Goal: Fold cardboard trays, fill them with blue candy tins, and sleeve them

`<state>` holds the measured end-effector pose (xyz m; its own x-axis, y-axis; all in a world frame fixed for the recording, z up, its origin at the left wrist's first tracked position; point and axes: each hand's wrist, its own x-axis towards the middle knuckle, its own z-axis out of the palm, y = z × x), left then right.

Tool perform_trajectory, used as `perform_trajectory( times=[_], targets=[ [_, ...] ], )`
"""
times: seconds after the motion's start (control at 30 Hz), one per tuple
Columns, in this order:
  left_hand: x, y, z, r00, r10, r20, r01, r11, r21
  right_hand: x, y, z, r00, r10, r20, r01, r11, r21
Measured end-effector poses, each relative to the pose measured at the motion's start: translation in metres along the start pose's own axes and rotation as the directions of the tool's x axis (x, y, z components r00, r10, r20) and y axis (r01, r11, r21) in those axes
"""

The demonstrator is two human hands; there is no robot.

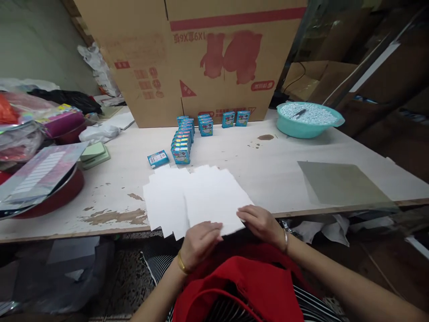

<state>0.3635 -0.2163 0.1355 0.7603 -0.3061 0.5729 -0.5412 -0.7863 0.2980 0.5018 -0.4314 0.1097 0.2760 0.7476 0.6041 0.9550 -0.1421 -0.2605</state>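
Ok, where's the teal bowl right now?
The teal bowl sits at the table's far right, holding small white pieces, right of the big cardboard box.

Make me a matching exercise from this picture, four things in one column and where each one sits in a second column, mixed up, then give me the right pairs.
Things:
1. white paper sheets
2. teal bowl
3. single blue box
4. grey sheet

Places:
A. flat on the table's right part
B. lying alone, left of the row of small boxes
C. at the table's near edge, under both hands
D. far right of the table, beside the big carton

Pairs: 1-C, 2-D, 3-B, 4-A
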Motion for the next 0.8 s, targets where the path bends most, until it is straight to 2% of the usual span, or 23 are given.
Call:
perform_trajectory(
  times=[0.07,0.13,0.2,0.23,0.3,0.37,0.43,0.47,0.53,0.57,0.6,0.63,0.7,0.8],
  targets=[
    [-0.003,-0.006,0.016,0.97,0.014,0.242,-0.013,1.0,-0.006,-0.035,0.007,0.001,0.995,0.094,0.026,-0.094,0.995,0.013],
    [-0.008,-0.015,0.024,0.891,-0.006,0.455,-0.013,0.999,0.04,-0.062,0.013,0.009,0.978,0.206,0.034,-0.208,0.975,0.072],
    [-0.014,-0.024,0.027,0.849,-0.046,0.527,-0.018,0.993,0.116,-0.076,0.019,0.017,0.954,0.296,0.047,-0.3,0.942,0.15],
    [-0.015,-0.029,0.027,0.853,-0.061,0.518,-0.022,0.988,0.153,-0.079,0.022,0.019,0.942,0.329,0.064,-0.335,0.923,0.191],
    [-0.015,-0.038,0.028,0.891,-0.068,0.448,-0.022,0.981,0.194,-0.078,0.029,0.019,0.921,0.374,0.105,-0.389,0.879,0.277],
    [-0.011,-0.045,0.027,0.927,-0.049,0.373,-0.014,0.986,0.164,-0.071,0.035,0.015,0.901,0.412,0.136,-0.431,0.821,0.375],
    [-0.005,-0.049,0.027,0.947,-0.048,0.317,0.025,0.997,0.075,-0.062,0.037,0.01,0.849,0.499,0.176,-0.514,0.698,0.499],
    [-0.002,-0.049,0.027,0.953,-0.073,0.293,0.072,0.997,0.015,-0.058,0.037,0.008,0.804,0.555,0.213,-0.565,0.603,0.563],
    [0.003,-0.048,0.027,0.948,-0.199,0.249,0.229,0.968,-0.099,-0.052,0.032,0.006,0.716,0.631,0.3,-0.635,0.407,0.657],
    [0.006,-0.046,0.027,0.928,-0.287,0.237,0.325,0.935,-0.14,-0.051,0.029,0.007,0.695,0.639,0.329,-0.643,0.348,0.682],
    [0.008,-0.044,0.028,0.898,-0.373,0.232,0.414,0.895,-0.163,-0.05,0.026,0.008,0.701,0.628,0.337,-0.635,0.335,0.697],
    [0.011,-0.042,0.028,0.865,-0.444,0.233,0.485,0.858,-0.167,-0.051,0.023,0.009,0.728,0.604,0.325,-0.614,0.365,0.7],
    [0.018,-0.037,0.028,0.819,-0.511,0.261,0.552,0.826,-0.114,-0.056,0.019,0.011,0.811,0.527,0.255,-0.545,0.52,0.657],
    [0.034,-0.028,0.028,0.783,-0.506,0.362,0.51,0.855,0.092,-0.065,0.019,0.012,0.914,0.376,0.155,-0.403,0.791,0.461]
  ],
)
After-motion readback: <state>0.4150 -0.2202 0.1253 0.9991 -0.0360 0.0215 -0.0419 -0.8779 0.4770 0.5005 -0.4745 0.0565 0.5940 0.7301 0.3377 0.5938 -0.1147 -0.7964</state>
